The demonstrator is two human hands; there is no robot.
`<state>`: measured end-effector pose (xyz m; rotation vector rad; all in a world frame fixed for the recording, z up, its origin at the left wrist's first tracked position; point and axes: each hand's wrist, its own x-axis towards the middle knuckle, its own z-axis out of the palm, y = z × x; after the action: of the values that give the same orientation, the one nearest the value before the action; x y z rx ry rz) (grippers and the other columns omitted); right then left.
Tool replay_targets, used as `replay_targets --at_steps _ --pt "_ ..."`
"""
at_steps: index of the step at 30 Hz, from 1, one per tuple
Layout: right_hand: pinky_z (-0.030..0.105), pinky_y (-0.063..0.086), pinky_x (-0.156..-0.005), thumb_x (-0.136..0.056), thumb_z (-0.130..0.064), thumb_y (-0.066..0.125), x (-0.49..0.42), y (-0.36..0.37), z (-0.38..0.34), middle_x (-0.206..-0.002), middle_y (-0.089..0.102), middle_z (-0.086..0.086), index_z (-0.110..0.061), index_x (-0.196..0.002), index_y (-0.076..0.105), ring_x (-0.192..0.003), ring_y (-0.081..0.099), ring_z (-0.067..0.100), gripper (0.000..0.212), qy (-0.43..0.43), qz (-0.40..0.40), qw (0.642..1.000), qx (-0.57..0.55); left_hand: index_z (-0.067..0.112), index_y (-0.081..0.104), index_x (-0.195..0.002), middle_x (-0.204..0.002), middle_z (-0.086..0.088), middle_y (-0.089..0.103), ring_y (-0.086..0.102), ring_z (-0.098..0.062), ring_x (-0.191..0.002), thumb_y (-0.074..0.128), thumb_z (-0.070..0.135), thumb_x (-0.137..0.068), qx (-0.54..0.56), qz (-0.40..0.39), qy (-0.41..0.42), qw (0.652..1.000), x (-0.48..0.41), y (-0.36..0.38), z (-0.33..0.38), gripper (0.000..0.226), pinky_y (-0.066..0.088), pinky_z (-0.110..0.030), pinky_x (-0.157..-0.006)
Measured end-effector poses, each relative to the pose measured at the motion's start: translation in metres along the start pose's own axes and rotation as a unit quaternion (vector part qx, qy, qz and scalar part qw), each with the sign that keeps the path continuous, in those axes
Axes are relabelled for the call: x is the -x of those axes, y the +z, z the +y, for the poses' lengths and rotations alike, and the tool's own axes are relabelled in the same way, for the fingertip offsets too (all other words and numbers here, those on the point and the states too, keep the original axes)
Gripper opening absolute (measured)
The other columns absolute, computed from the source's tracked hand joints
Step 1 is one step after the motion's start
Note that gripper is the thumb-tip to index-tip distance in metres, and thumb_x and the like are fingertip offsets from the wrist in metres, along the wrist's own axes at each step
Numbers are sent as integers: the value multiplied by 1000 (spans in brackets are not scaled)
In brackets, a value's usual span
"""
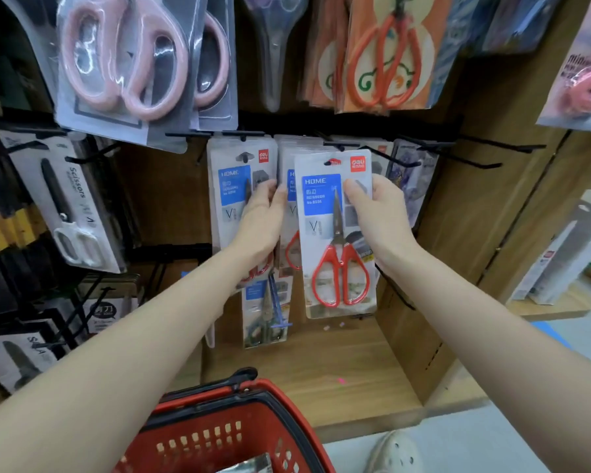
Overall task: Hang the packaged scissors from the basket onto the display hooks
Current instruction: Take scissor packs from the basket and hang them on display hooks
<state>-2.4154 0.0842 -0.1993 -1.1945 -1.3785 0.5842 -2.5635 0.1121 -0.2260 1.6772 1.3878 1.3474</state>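
Pink-handled scissors in clear packs hang at the upper left, with a white-handled pair on the black rack below them. Low in the middle stands the red basket, its black handle lying along the rim and a scrap of clear packaging showing inside. Above it the left hand reaches to the hanging packs of red scissors, its fingers stretched fairly straight and laid against their fronts, holding nothing. Just to the right, the packaged scissors, red-handled on a white card with a blue label, are held upright in front of the other packs. Their hang hole is just below the tip of a black display hook; whether it has caught the hook cannot be told. The right hand pinches this pack by its right edge, thumb on the front and fingers hidden behind. Further right rises the wooden side panel.
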Motion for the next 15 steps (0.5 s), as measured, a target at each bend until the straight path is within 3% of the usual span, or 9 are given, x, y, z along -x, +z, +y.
replay_targets --at_steps 5,9,11,13,15 --pt "46 52 -90 -97 -27 48 -13 7 4 -106 67 2 -14 -105 58 -100 63 16 18 14 5 1000 21 14 48 -126 -122 -5 56 52 -17 -114 36 30 -102 11 13 -6 1000 -14 2 -6 31 43 -31 -94" --pt "29 56 -79 -98 -27 47 -9 8 11 -105 66 0 -16 -103 53 -95 65 9 14 7 -7 1000 16 15 49 -116 -119 -3 55 53 -15 -108 43 27 -100 8 13 5 1000 -15 6 -10 20 43 -23 -84" --pt "25 56 -76 -98 -26 47 -10 7 12 -106 65 0 -14 -104 52 -95 64 8 14 14 -3 1000 20 13 49 -117 -122 -6 56 53 -21 -114 33 42 -101 37 5 -10 999 -13 8 -6 38 45 -30 -90" --pt "36 56 -82 -98 -27 47 -17 9 13 -106 67 6 -10 -107 55 -97 65 16 21 32 7 999 19 15 45 -134 -135 -7 52 47 -25 -127 23 65 -89 69 4 -44 997 -11 7 -2 70 38 -45 -106" --pt "48 54 -86 -96 -30 49 -24 13 14 -104 67 12 -7 -108 56 -97 66 25 26 57 9 998 21 17 43 -136 -134 -4 53 47 -22 -126 24 67 -88 76 -2 -48 996 -11 5 -2 72 39 -44 -106"
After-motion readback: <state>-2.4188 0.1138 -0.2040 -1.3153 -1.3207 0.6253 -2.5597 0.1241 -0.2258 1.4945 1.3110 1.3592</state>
